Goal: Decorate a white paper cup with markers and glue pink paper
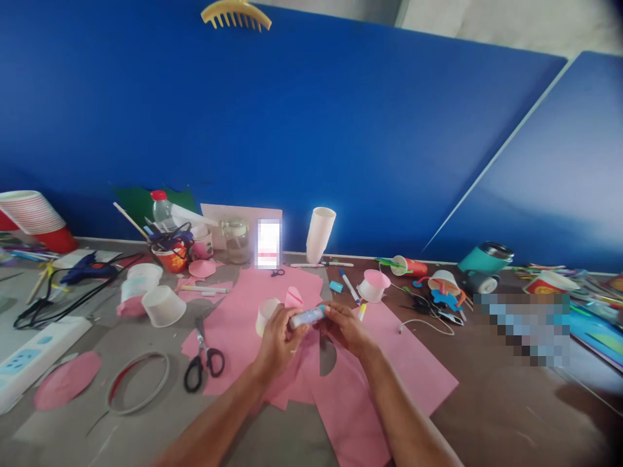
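Above the pink paper sheets [233,344], my two hands meet on a glue stick [307,316] with a pale tube and a blue end. My left hand [282,331] is closed around the tube. With its fingertips, my right hand [346,325] pinches the blue end. A small pink paper piece [293,298] sticks up just behind my left fingers; whether they touch it I cannot tell. Beside that hand is a white paper cup [265,316], partly hidden. A small blue cap-like piece [335,286] lies on the table beyond my right hand.
Black-handled scissors [203,363] and a tape ring [138,383] lie to the left, near white cups [164,306] and a power strip [34,357]. A pink-topped cup [374,286], markers [349,286] and a teal bottle [481,263] stand or lie rightward. A blue panel [311,130] closes the back.
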`<state>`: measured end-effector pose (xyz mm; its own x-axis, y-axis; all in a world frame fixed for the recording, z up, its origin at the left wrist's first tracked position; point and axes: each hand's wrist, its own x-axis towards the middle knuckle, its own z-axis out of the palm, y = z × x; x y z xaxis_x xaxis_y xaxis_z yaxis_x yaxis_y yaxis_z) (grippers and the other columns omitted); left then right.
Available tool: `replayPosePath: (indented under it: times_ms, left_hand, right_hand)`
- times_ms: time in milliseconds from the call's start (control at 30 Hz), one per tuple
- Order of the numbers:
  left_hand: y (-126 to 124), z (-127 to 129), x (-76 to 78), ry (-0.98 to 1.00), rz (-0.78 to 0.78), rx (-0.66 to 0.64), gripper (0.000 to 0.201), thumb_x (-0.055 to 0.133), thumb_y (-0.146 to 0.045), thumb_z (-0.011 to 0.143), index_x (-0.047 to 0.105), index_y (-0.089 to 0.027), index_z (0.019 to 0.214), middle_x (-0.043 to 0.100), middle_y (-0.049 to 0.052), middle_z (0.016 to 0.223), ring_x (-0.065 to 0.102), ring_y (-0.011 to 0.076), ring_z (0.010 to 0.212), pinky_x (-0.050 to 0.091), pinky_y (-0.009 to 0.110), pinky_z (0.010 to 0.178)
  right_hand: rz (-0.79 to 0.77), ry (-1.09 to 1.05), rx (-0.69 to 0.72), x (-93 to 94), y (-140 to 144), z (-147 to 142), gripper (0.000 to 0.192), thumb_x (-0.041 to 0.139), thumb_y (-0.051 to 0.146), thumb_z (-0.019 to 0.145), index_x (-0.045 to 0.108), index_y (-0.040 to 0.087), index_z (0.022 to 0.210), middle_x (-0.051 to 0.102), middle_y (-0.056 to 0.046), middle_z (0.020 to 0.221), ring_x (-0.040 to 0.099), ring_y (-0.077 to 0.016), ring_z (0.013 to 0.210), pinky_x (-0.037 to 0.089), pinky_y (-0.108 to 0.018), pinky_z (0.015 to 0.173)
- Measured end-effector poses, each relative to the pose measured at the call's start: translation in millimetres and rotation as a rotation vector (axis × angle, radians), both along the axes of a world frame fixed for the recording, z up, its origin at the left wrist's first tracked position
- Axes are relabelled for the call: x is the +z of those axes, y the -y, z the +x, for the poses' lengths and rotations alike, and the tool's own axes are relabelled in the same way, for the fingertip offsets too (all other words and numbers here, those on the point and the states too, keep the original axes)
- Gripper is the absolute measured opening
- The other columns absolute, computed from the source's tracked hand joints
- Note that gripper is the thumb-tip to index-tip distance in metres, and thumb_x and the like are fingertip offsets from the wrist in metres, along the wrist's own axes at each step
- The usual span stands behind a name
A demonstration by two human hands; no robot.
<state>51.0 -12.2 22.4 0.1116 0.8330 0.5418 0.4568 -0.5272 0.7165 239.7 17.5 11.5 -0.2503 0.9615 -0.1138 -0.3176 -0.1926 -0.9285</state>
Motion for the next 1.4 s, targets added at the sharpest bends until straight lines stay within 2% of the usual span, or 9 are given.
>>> replayPosePath:
  times_ms: [200, 433, 533, 667, 867, 1033, 1133, 1267, 1400]
  left_hand:
    - [2.1, 2.4, 0.0, 0.015, -0.013, -0.027, 0.016, 0.058, -0.028, 0.086, 0.063, -0.019, 0.098, 0.065, 0.006, 0.086, 0.06, 0.0164, 0.07, 0.049, 0.026, 0.057]
    - [-1.3, -1.0, -2.1, -0.006, -0.034, 0.001, 0.017, 0.059, -0.027, 0.086, 0.063, -0.018, 0.1, 0.064, 0.005, 0.085, 0.06, 0.0167, 0.071, 0.048, 0.026, 0.058]
    - [0.2, -0.1, -2.1, 0.002, -0.025, 0.007, 0.017, 0.058, -0.027, 0.086, 0.063, -0.018, 0.099, 0.065, 0.006, 0.086, 0.061, 0.0177, 0.075, 0.049, 0.027, 0.061]
    - [1.6, 1.3, -1.5, 0.018, -0.022, -0.006, 0.016, 0.059, -0.029, 0.085, 0.063, -0.02, 0.098, 0.066, 0.006, 0.088, 0.061, 0.0179, 0.076, 0.048, 0.027, 0.06]
    - [1.7, -0.3, 0.8, 0.08, -0.094, -0.048, 0.018, 0.057, -0.029, 0.088, 0.062, -0.02, 0.102, 0.062, 0.005, 0.089, 0.058, 0.016, 0.072, 0.047, 0.025, 0.057]
    - [4.0, -4.1, -0.5, 0.171, -0.091, -0.159, 0.026, 0.062, -0.032, 0.086, 0.06, -0.02, 0.109, 0.06, 0.005, 0.093, 0.059, 0.0167, 0.077, 0.05, 0.03, 0.07]
    - [3.5, -4.8, 1.6, 0.344, -0.187, -0.183, 0.026, 0.057, -0.04, 0.089, 0.061, -0.019, 0.104, 0.057, 0.004, 0.088, 0.054, 0.0142, 0.07, 0.048, 0.028, 0.063]
    - [-0.1, -1.8, 7.9, 0.605, -0.5, -0.235, 0.026, 0.065, -0.043, 0.082, 0.054, -0.02, 0.084, 0.05, -0.003, 0.07, 0.044, 0.0098, 0.057, 0.038, 0.023, 0.052]
    - [-1.0, -0.1, 11.2, 0.737, -0.696, -0.416, 0.041, 0.075, -0.04, 0.073, 0.051, -0.024, 0.103, 0.054, -0.002, 0.074, 0.05, 0.0115, 0.064, 0.04, 0.024, 0.059]
  right_hand:
    - [-0.097, 0.095, -0.115, -7.5, 0.0, -8.7, 0.057, 0.063, 0.065, 0.079, 0.055, 0.017, 0.049, 0.05, 0.003, 0.036, 0.037, -0.0056, 0.03, 0.022, -0.02, 0.032]
    - [-0.071, -0.168, -0.016, 3.1, 3.1, -6.8, 0.044, 0.087, 0.049, 0.059, 0.071, 0.018, 0.086, 0.065, 0.003, 0.059, 0.055, -0.0093, 0.045, 0.052, -0.027, 0.059]
    - [-0.086, -0.15, -0.024, -0.1, 2.1, -6.8, 0.037, 0.086, 0.048, 0.062, 0.068, 0.017, 0.07, 0.064, 0.003, 0.055, 0.051, -0.0073, 0.04, 0.052, -0.026, 0.058]
    - [-0.203, -0.087, -0.107, -5.8, 1.0, -14.8, 0.05, 0.072, 0.062, 0.073, 0.057, 0.019, 0.053, 0.056, 0.003, 0.042, 0.035, -0.0046, 0.03, 0.045, -0.024, 0.043]
    - [-0.101, -0.369, 0.078, 5.1, 9.7, -19.7, 0.045, 0.086, 0.049, 0.061, 0.072, 0.02, 0.092, 0.066, 0.002, 0.062, 0.058, -0.0123, 0.053, 0.054, -0.03, 0.063]
    - [-0.068, -0.39, 0.096, 4.6, 10.1, -16.5, 0.034, 0.086, 0.036, 0.061, 0.073, 0.018, 0.086, 0.065, 0.002, 0.058, 0.052, -0.0105, 0.048, 0.049, -0.027, 0.058]
    - [-0.069, -0.491, -0.017, 6.8, 4.1, -5.1, 0.031, 0.084, 0.04, 0.062, 0.071, 0.02, 0.082, 0.069, 0.0, 0.072, 0.052, -0.0092, 0.05, 0.05, -0.027, 0.059]
    - [-0.014, -0.612, -0.222, 14.1, -3.5, 12.3, 0.024, 0.08, 0.042, 0.068, 0.068, 0.024, 0.078, 0.068, 0.002, 0.076, 0.057, -0.0113, 0.058, 0.052, -0.026, 0.06]
    - [0.014, -0.612, -0.307, 16.0, -6.4, 13.2, 0.028, 0.08, 0.046, 0.069, 0.067, 0.023, 0.077, 0.065, 0.002, 0.072, 0.061, -0.0125, 0.067, 0.053, -0.024, 0.059]
